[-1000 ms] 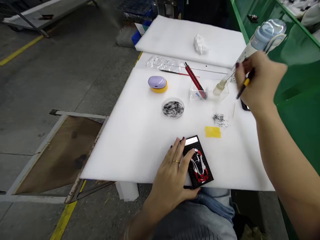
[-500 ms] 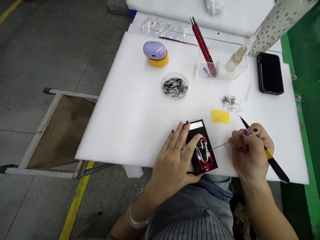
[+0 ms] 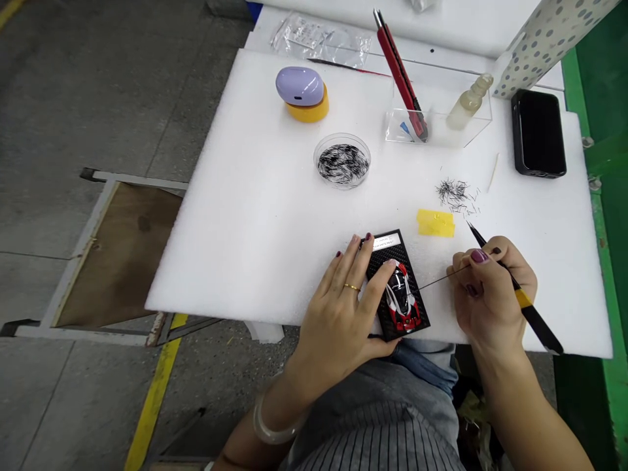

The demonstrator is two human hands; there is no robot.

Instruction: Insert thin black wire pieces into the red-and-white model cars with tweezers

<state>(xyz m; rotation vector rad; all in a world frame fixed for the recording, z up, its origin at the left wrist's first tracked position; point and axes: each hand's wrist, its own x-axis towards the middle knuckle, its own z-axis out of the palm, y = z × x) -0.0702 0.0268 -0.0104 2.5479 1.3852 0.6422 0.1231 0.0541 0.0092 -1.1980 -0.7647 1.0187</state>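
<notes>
A small red, white and black model car [image 3: 402, 297] is mounted on a black patterned base [image 3: 422, 319] with a white label at its far end. My left hand [image 3: 338, 307] lies over the base's left side, fingers along the edge and thumb at the near end, gripping it. In my right hand [image 3: 490, 301], thumb and fingers pinch a thin dark needle-like rod [image 3: 441, 278] whose tip reaches the car's right side. Black tweezers [image 3: 537, 324] with a yellow band also rest in this hand, points facing away from me.
Beyond the hands lie yellow tape [image 3: 436, 223], loose black fibres [image 3: 452, 191] and a round clear dish [image 3: 321, 182] of similar fibres. A clear box [image 3: 392, 134] holds a red cutter [image 3: 400, 69] and a bottle [image 3: 466, 108]. A black device [image 3: 540, 134] and purple case [image 3: 299, 85] stand farther back.
The camera view has shifted slightly, so the table items sit a little higher in the picture. Both hands keep nearly the same hold; the rod's tip stays at the car's side.
</notes>
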